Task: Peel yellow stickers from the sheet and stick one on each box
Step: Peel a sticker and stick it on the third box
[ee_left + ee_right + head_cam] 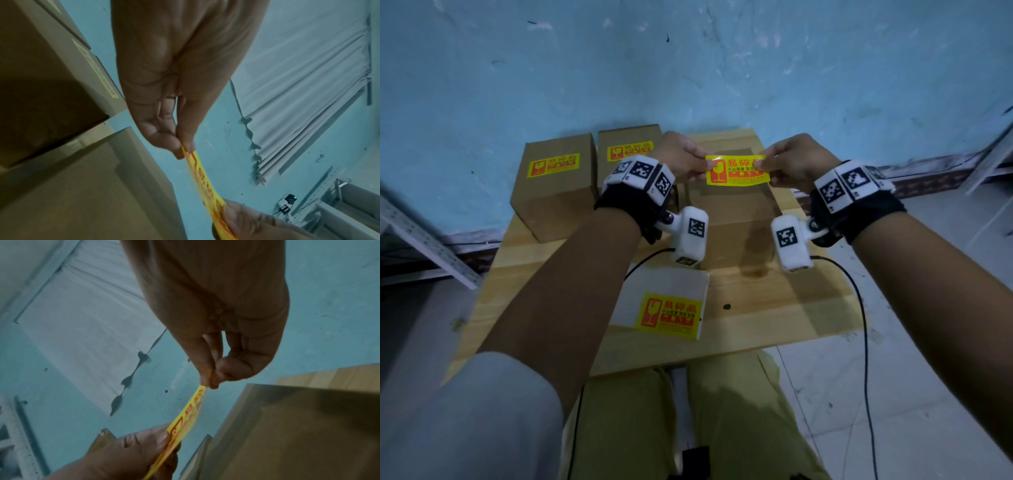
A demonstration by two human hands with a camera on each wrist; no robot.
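A peeled yellow sticker (736, 170) with red print is stretched in the air between both hands, just above a bare cardboard box (736, 219). My left hand (697, 168) pinches its left end (186, 150). My right hand (765, 169) pinches its right end (206, 383). Two cardboard boxes stand at the back left, one (551, 192) and another (630, 137) behind it, each with a yellow sticker on top. The white backing sheet (671, 287) lies on the table near me with one yellow sticker (669, 313) on it.
The wooden table (774, 308) stands against a blue wall (688, 68). Black cables (859, 308) trail from the wrist cameras over the table's right edge. Metal shelving rails (424, 240) stand on the left, and a tiled floor (928, 377) lies on the right.
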